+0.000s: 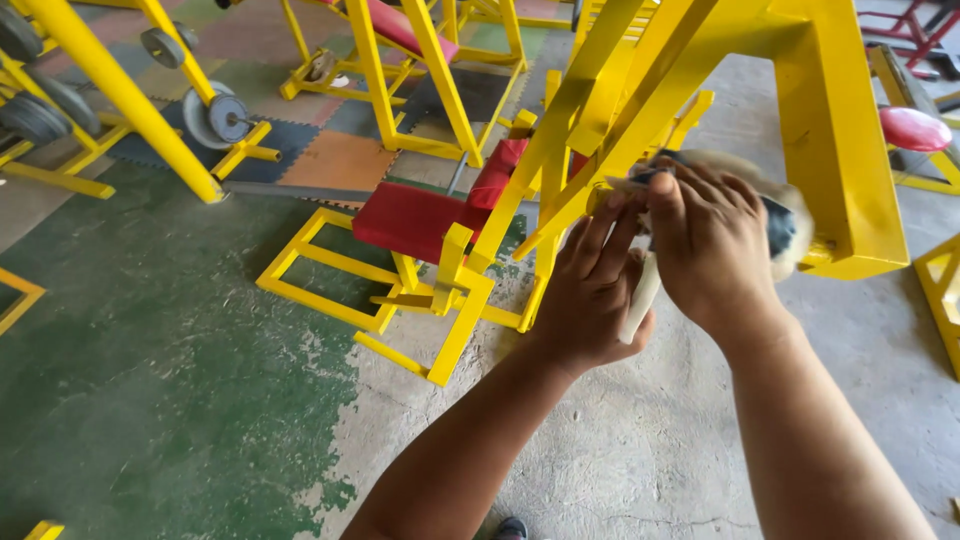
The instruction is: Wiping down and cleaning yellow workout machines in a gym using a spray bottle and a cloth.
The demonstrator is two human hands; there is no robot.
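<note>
Around you stands yellow gym equipment: a bench with a red seat [415, 215] sits on the concrete floor [620, 450] just left of your hands, and grey weight plates [212, 117] hang on a rack near the floor's upper left corner, over coloured foam mats [335, 160]. A slanted bar of the yellow machine frame [830, 130] crosses directly in front of your hands, and its thick upright stands just to their right.

Your left hand [590, 295] is raised, palm away from you, fingers extended upward and close together, pressing a pale cloth [640, 300] against the bar. Your right hand [715, 245] is closed over a blurred, pale rounded object with a dark part [785, 225], held against the frame beside the upright.

What that object is you cannot make out; motion blur and your own fingers cover most of it. Only a strip of the cloth shows between your hands.
</note>
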